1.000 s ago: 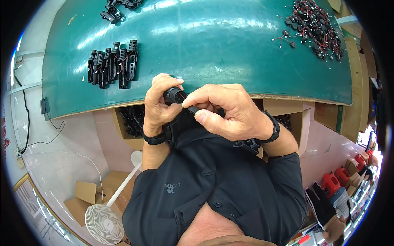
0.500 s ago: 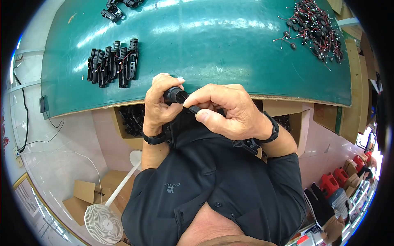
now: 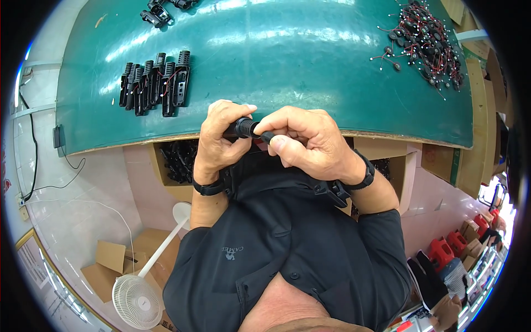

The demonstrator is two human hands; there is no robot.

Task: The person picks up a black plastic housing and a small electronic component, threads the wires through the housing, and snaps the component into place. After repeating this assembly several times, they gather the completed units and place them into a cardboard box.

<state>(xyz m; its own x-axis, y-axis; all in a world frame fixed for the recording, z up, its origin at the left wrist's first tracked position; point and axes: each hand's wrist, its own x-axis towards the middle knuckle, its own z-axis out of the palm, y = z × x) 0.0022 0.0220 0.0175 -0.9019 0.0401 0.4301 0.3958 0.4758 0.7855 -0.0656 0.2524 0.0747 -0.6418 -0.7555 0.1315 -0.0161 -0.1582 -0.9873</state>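
Note:
My left hand [image 3: 221,135] is wrapped round a black plastic housing [image 3: 244,128] with a ribbed round end, held at the table's near edge. Its ribbed end points toward my right hand [image 3: 310,141], which pinches a small black part [image 3: 267,136] between thumb and forefinger, close by the housing's opening. Whether the two pieces touch I cannot tell. Several similar black housings [image 3: 152,86] with thin red wires lie side by side at the left of the table. A heap of small round black parts with red wires [image 3: 428,47] lies at the far right.
The green table [image 3: 298,72] has its edge just beyond my body. More black pieces [image 3: 157,15] lie at the far left. Under the table edge is a cardboard box of black parts [image 3: 180,160]. A white fan [image 3: 138,301] stands at the lower left.
The housing has turned, so its ribbed side shows more and its opening faces right. My right hand has shifted slightly right, still pinching the small black part.

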